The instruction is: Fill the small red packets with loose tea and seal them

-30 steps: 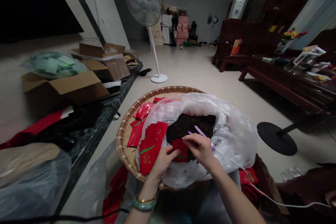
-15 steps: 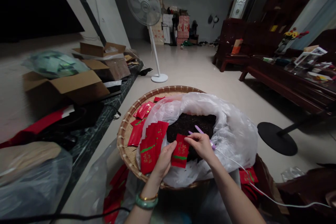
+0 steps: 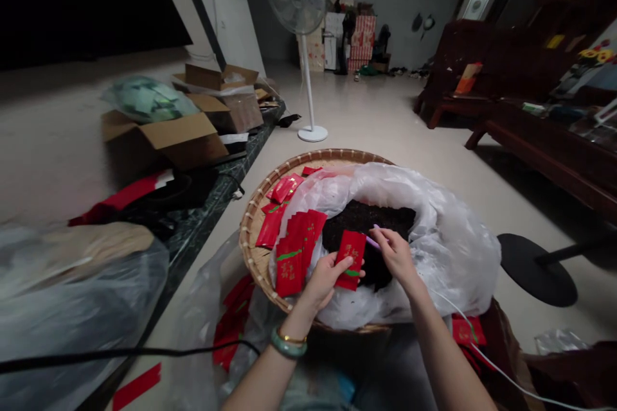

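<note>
My left hand [image 3: 330, 276] is closed on a red packet [image 3: 351, 250] with gold characters and a green stripe, holding it upright over the bag. To its right, my right hand [image 3: 398, 260] has its fingers closed around a purple tong-like tool [image 3: 373, 243] with a white cord; the hand hides most of it. Dark, loose, crumbly material [image 3: 354, 215] fills an open whitish plastic bag [image 3: 453, 244] on a round woven bamboo tray [image 3: 250, 241]. A fanned stack of red packets [image 3: 294, 257] leans on the bag's left side.
More red packets [image 3: 284, 187] lie on the tray's left part. The white cord [image 3: 501, 369] runs off to the lower right. A black cable [image 3: 120, 353] crosses at lower left. Beyond stand a white fan [image 3: 312, 131], open cardboard boxes [image 3: 183, 141] and a dark wooden table [image 3: 540, 148].
My right hand has left the top of the packet and moved to the purple tool. The packet stays in my left hand. The whole view has shifted left.
</note>
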Demonstrator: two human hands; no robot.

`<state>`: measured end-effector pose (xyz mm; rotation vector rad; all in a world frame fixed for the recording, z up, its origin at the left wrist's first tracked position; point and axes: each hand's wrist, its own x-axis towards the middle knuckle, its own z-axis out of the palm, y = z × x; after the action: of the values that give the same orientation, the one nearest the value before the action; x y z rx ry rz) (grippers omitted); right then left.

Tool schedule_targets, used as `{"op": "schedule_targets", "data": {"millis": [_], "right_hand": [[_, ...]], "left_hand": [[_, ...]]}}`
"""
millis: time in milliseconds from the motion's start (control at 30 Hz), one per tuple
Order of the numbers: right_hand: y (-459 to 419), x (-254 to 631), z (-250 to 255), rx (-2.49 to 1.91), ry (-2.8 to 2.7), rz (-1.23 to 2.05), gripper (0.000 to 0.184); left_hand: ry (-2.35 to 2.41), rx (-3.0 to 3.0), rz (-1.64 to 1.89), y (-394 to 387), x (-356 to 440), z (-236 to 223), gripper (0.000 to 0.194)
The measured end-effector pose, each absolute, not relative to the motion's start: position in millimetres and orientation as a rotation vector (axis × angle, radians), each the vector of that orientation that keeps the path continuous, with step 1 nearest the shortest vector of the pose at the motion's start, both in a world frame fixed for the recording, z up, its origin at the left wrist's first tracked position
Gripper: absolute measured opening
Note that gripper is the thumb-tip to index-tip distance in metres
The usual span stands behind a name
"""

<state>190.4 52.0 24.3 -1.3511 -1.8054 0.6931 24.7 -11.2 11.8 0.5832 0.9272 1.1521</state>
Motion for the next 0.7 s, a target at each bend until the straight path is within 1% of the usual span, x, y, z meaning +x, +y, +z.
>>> {"op": "schedule_targets", "data": {"millis": [33, 67, 133, 167, 233, 300, 367, 433, 567, 600, 700], "right_hand": [[53.8, 195.7, 22.2, -1.428, -1.929, 0.547, 0.031], [54.4, 200.0, 20.2, -1.517, -2.053, 0.425, 0.033], [53.0, 204.8, 16.3, -1.693, -2.243, 0.225, 0.045], [51.6, 205.4, 14.6, -1.762, -2.295, 0.163, 0.050], [49.8, 204.6, 11.4, -1.856, -2.321, 0.094, 0.054], [50.9, 204.6, 9.7, -1.913, -2.296, 0.103, 0.051], [54.2, 208.1, 11.3, -1.907, -2.252, 0.206, 0.043], [57.2, 215.4, 18.3, -1.806, -2.158, 0.426, 0.042], [54.0, 231.0, 47.3, -1.446, -1.831, 1.092, 0.052], [51.4, 232.8, 55.0, -1.369, -1.788, 1.216, 0.054], [44.3, 230.6, 70.3, -1.245, -1.802, 1.414, 0.057]], "left_hand": [[0.915, 0.550, 1.171, -11.0, 23.8, 12.1, 0.046], [0.902, 0.518, 1.184, -10.7, 22.8, 12.0, 0.046], [0.885, 0.477, 1.191, -10.1, 21.3, 10.9, 0.046], [0.888, 0.470, 1.193, -9.8, 20.8, 10.1, 0.045], [0.910, 0.482, 1.192, -9.6, 20.5, 8.6, 0.046], [0.946, 0.509, 1.188, -9.7, 20.4, 8.0, 0.046], [0.985, 0.540, 1.185, -10.0, 19.7, 8.5, 0.047], [1.026, 0.576, 1.183, -10.3, 18.1, 9.7, 0.047], [1.088, 0.655, 1.155, -9.8, 14.5, 9.7, 0.047], [1.102, 0.679, 1.140, -9.6, 14.2, 8.9, 0.047], [1.114, 0.745, 1.094, -9.2, 14.6, 5.7, 0.046]]}}
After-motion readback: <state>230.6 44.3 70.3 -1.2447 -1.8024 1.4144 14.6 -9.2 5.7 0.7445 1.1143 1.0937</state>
